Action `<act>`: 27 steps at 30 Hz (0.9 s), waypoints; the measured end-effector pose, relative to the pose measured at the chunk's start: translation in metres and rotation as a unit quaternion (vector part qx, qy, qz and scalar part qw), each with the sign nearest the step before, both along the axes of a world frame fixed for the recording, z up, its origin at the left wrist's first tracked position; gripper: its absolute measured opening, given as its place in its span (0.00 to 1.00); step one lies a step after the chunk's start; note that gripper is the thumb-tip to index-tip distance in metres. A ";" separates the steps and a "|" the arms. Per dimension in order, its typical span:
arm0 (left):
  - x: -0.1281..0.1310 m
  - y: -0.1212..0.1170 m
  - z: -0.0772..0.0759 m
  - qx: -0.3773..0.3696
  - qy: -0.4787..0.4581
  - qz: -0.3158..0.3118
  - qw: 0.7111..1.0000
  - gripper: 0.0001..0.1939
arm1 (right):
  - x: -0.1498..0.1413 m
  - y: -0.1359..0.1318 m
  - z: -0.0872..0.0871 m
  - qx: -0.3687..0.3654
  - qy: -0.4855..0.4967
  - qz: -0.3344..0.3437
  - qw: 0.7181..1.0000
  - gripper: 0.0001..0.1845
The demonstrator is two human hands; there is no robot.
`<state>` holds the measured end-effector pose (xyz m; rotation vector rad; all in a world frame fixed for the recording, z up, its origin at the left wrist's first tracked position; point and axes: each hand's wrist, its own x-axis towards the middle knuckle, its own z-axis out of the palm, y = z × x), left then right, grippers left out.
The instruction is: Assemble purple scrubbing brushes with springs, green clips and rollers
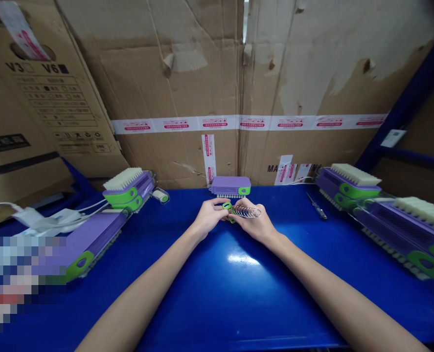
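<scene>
Both my hands meet over the middle of the blue tabletop. My left hand (pixel 210 216) is closed, its fingertips pinching a small bright green plastic piece (pixel 226 206) with a hole in it. From the other side, my right hand (pixel 256 223) is closed around a shiny metal coil spring (pixel 246 211), which lies across its fingers. The spring's left end sits against the green piece; whether the two are joined I cannot tell. Just beyond my fingers a purple block with a green end (pixel 230 185) rests bristles down.
Purple and green bristled blocks stand stacked at left (pixel 128 188) and right (pixel 349 181). A screwdriver (pixel 317 208) lies right of centre. White cables and a power strip (pixel 48 219) are at the left. Cardboard (pixel 187 83) walls the back; a blue frame post (pixel 403 107) rises at right.
</scene>
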<state>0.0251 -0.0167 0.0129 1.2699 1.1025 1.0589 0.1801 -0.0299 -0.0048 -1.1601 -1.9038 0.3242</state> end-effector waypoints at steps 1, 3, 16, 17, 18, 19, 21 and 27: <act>0.000 0.000 0.000 0.003 0.002 -0.002 1.000 0.22 | 0.000 0.001 0.000 -0.003 -0.003 0.004 1.000 0.08; -0.001 0.001 0.000 0.008 0.005 -0.006 1.000 0.21 | 0.002 0.001 0.000 -0.006 -0.009 0.019 1.000 0.08; -0.002 -0.001 0.002 0.035 0.036 -0.044 0.998 0.25 | 0.001 -0.001 0.001 -0.014 -0.021 -0.009 1.000 0.06; -0.002 0.000 0.001 0.035 0.037 -0.047 0.998 0.25 | 0.001 -0.001 0.001 -0.010 -0.025 -0.011 1.000 0.07; -0.003 0.000 0.001 0.036 0.037 -0.050 0.997 0.25 | 0.000 -0.001 0.000 -0.005 -0.027 -0.013 1.000 0.07; -0.003 0.001 0.000 0.036 0.035 -0.053 0.997 0.25 | 0.000 -0.002 0.000 -0.001 -0.028 -0.016 0.999 0.07; -0.004 0.001 0.000 0.038 0.028 -0.060 0.997 0.25 | 0.000 -0.002 0.000 0.003 -0.025 -0.020 0.999 0.07; -0.006 0.002 0.000 0.030 0.016 -0.073 0.997 0.28 | -0.002 -0.004 -0.002 -0.003 -0.012 -0.023 1.000 0.08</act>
